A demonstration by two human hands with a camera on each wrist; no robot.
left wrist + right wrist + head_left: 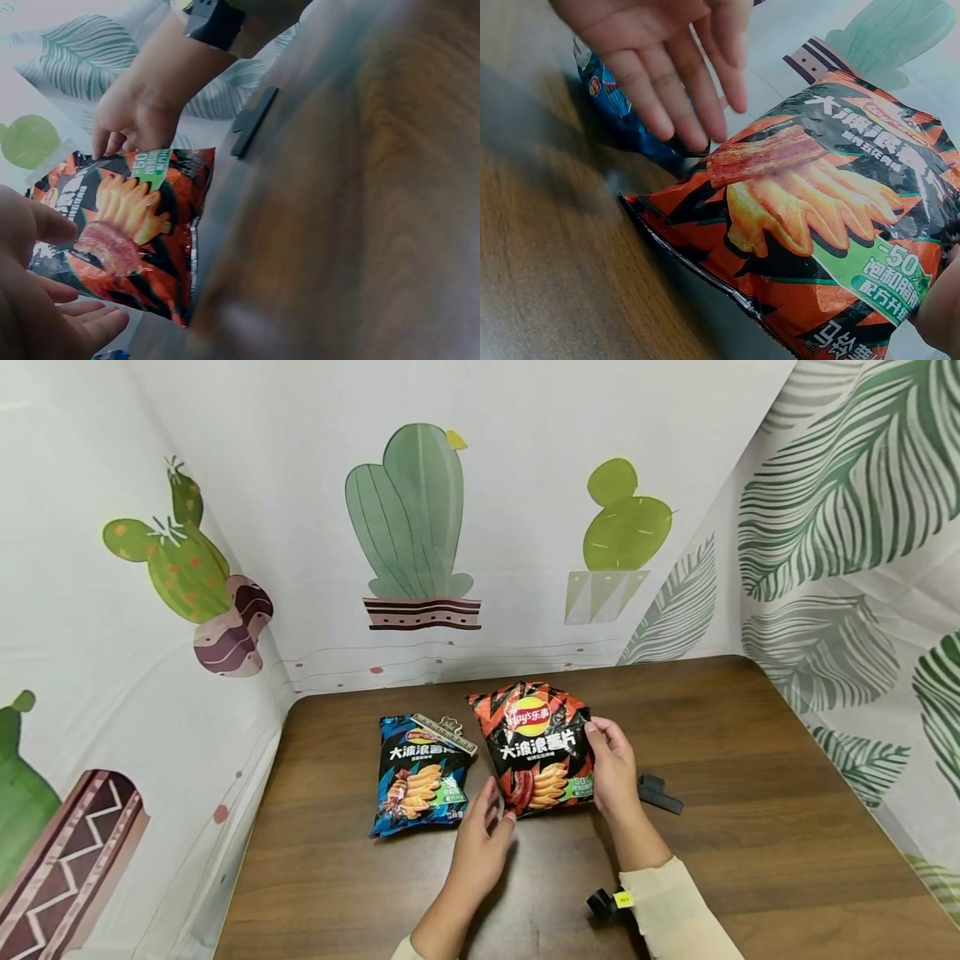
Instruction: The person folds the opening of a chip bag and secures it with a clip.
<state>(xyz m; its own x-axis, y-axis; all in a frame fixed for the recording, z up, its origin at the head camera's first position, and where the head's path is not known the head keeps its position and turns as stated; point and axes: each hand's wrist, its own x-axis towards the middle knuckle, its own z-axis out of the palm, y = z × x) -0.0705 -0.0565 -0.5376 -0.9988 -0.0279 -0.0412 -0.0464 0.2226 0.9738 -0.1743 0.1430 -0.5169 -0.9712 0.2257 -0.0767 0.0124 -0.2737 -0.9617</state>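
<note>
My right hand (613, 766) grips the right edge of a red and black chip bag (536, 747), which is tilted up off the table in the right wrist view. Close to the bag's lower left corner is my left hand (482, 842), its fingers extended and apart; in the right wrist view the left hand (667, 67) holds nothing. To the left lies a blue chip bag (416, 781) with a gold, ruler-like bag clip (444, 734) across its top right corner. A black clip (660, 793) lies on the table beyond my right wrist.
The brown wooden table (787, 827) backs onto a white cloth (525, 527) printed with cacti and leaves. A black strap piece with a yellow tag (623, 900) is at the right sleeve.
</note>
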